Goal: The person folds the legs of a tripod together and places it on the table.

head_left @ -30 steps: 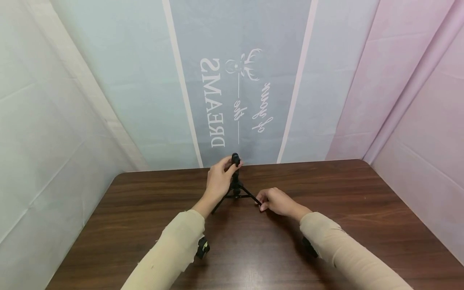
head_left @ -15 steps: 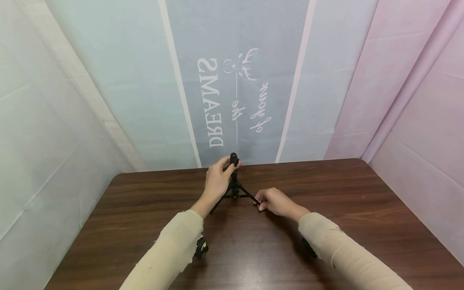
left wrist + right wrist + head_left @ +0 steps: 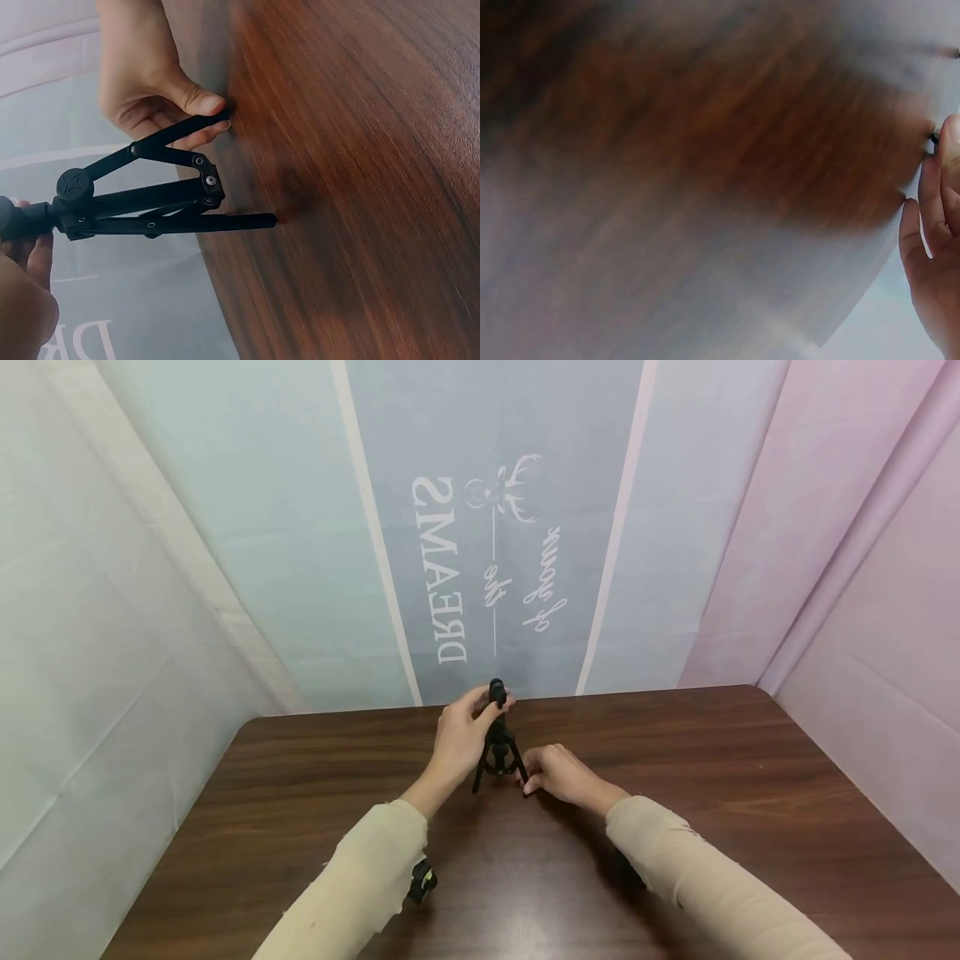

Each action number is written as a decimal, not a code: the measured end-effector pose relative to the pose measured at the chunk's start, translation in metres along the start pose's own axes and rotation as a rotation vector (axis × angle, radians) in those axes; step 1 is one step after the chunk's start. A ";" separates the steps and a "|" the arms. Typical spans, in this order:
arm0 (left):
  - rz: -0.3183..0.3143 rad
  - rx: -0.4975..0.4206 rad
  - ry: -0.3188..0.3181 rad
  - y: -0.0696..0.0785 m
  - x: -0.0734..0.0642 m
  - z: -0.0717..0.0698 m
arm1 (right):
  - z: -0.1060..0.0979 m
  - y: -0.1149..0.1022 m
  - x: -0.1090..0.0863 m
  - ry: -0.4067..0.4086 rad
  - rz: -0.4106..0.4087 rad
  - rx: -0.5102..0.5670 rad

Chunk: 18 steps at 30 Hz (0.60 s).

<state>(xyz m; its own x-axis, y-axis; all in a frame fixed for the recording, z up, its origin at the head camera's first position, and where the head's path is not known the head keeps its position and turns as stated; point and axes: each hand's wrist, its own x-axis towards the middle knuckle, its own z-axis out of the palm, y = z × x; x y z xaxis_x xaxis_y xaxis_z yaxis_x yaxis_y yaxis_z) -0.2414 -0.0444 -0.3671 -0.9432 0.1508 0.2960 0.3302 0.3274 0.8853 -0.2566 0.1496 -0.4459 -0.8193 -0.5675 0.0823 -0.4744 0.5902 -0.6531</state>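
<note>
A small black tripod (image 3: pixel 500 752) stands upright toward the back of the table, its legs partly folded in. My left hand (image 3: pixel 461 731) grips its upper part, thumb on the near side and fingers behind. Low on the right, my right hand (image 3: pixel 562 774) pinches the end of one leg between thumb and fingers. In the left wrist view, the tripod's hinged braces, round knob and centre post (image 3: pixel 146 199) show, with the right hand (image 3: pixel 150 82) at the upper leg's tip. The right wrist view catches only the right hand's fingers (image 3: pixel 930 225) at its edge.
The dark wood-grain table (image 3: pixel 517 877) reaches a pale printed cloth backdrop (image 3: pixel 495 568) just behind the tripod. White cloth walls (image 3: pixel 112 652) close in the left and right sides. A dark wrist device (image 3: pixel 422 881) sits under the left sleeve.
The tripod's legs were spread wide and have now folded inward toward the centre post. My right hand has moved left with the leg it pinches; my left hand keeps its grip on top.
</note>
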 end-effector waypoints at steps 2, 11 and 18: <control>0.002 -0.009 -0.006 0.000 0.000 0.000 | -0.001 -0.001 0.000 -0.005 0.013 0.000; -0.031 -0.017 0.000 -0.003 -0.002 0.000 | 0.000 -0.004 0.004 0.011 0.058 -0.052; -0.052 -0.013 0.028 -0.003 -0.003 0.000 | 0.002 -0.010 0.007 0.036 0.060 -0.063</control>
<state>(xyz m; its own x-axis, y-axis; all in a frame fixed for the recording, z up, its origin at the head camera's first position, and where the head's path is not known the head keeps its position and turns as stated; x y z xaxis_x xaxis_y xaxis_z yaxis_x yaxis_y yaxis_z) -0.2399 -0.0463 -0.3705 -0.9597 0.1073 0.2598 0.2808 0.3221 0.9041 -0.2570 0.1384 -0.4405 -0.8571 -0.5100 0.0724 -0.4429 0.6580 -0.6090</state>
